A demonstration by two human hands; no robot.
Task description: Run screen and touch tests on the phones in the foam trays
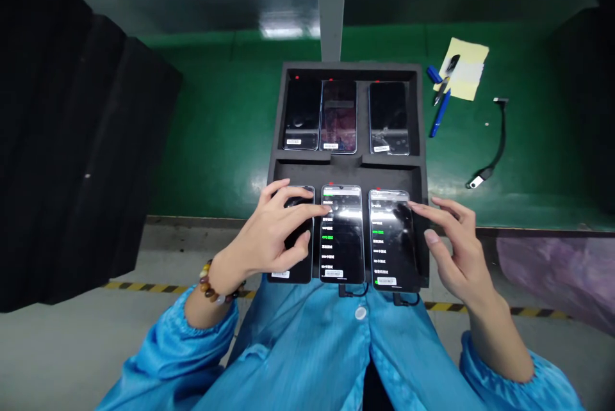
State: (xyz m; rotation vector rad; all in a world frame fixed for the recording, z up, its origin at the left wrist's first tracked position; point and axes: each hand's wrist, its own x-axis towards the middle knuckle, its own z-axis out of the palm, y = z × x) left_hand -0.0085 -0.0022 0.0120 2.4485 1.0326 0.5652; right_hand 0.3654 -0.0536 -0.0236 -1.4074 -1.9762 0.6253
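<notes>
A black foam tray [346, 171] lies in front of me with smartphones in two rows. My left hand [278, 228] is spread above the near-left phone [300, 257], partly hiding it, and its index fingertip reaches the screen of the near-middle phone [342, 238]. That screen is lit with a list of white and green text. My right hand [454, 241] has its fingers apart, the index fingertip at the upper right edge of the lit near-right phone [394, 244]. Black cable plugs [353, 290] stick out below the middle and right phones.
Dark-screened phones [302, 113] sit in the tray's far row. To the right on the green table [225, 123] lie yellow paper [473, 68], a blue pen [439, 116] and a short black cable [500, 136]. Stacked black foam [96, 142] rises at left.
</notes>
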